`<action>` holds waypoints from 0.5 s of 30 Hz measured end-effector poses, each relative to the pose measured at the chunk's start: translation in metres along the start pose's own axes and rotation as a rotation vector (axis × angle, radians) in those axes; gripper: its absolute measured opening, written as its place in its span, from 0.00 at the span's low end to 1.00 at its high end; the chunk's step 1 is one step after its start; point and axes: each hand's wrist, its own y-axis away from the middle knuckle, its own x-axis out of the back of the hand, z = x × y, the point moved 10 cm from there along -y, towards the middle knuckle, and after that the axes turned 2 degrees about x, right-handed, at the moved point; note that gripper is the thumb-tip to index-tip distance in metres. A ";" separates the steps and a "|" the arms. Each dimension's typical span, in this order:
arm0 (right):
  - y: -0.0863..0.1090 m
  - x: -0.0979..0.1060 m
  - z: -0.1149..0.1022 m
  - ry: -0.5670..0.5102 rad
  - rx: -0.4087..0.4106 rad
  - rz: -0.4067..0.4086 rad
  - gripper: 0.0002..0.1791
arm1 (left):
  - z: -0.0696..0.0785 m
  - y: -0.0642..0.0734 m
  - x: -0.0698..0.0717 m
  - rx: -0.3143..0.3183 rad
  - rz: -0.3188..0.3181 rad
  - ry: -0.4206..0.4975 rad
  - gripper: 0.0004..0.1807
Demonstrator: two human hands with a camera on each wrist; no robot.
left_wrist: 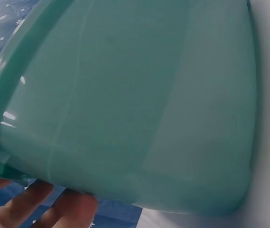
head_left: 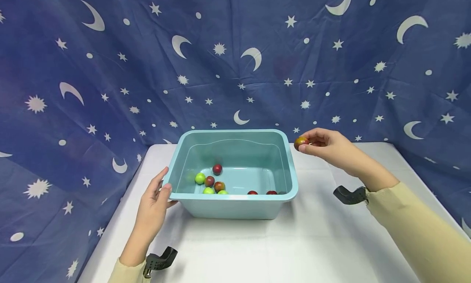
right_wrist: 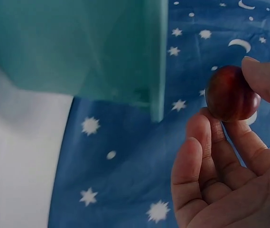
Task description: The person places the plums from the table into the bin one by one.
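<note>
A light-blue plastic basin point(head_left: 235, 197) stands upright on the table, with several dark red plums point(head_left: 217, 169) and small round green fruits point(head_left: 200, 178) on its floor. My left hand point(head_left: 152, 205) holds the basin's left rim near the front corner, thumb on top. In the left wrist view its fingers point(left_wrist: 73, 209) lie against the basin's outside. Just outside the right rim, my right hand point(head_left: 329, 147) pinches a reddish-brown plum point(right_wrist: 232, 93) between thumb and fingertips, above the table. The basin's front wall partly hides the nearest fruits.
A white cloth covers the table point(head_left: 235, 250). Behind and at both sides hangs a blue curtain point(head_left: 220, 90) printed with white moons and stars. Each wrist carries a black camera mount point(head_left: 162, 258).
</note>
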 end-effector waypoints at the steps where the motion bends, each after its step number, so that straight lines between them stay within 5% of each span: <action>1: -0.002 -0.001 -0.006 -0.007 0.010 -0.001 0.26 | 0.001 0.001 0.000 -0.003 -0.012 0.003 0.26; 6: -0.012 -0.008 -0.032 -0.030 0.059 0.003 0.26 | 0.005 0.003 0.000 -0.011 -0.055 0.023 0.28; 15: -0.039 -0.037 -0.061 -0.149 0.105 -0.042 0.24 | -0.002 0.004 -0.002 0.014 -0.029 0.064 0.28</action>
